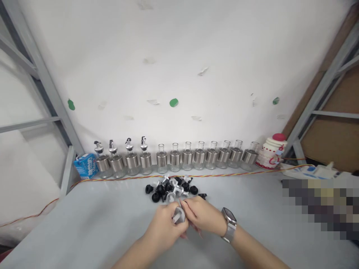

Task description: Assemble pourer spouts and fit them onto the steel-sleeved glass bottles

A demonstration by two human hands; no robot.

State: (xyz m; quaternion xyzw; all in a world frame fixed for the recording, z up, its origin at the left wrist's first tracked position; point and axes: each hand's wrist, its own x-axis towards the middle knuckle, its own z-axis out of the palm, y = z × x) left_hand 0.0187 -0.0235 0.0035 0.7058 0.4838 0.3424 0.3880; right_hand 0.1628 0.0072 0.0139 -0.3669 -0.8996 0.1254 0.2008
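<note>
My left hand (pixel 165 226) is closed around a silver pourer cap (pixel 178 215), gripping it between thumb and fingers low in the middle of the view. Right against it, my right hand (pixel 202 213) is pinched at the same spot; what its fingertips hold is hidden. Just beyond both hands lies a heap of loose black and silver pourer parts (pixel 168 188). Along the wall stand glass bottles with steel sleeves (pixel 162 158). Those at the left end carry pourer tops (pixel 144 143), while the others have bare necks.
A blue carton (pixel 86 166) stands left of the bottles, and a white jar with a red lid (pixel 270 151) to their right. A twisted red-yellow wire (pixel 221 174) crosses the grey table (pixel 92 220). Grey metal frames (pixel 45 71) flank both sides. White objects (pixel 311 171) lie at the right.
</note>
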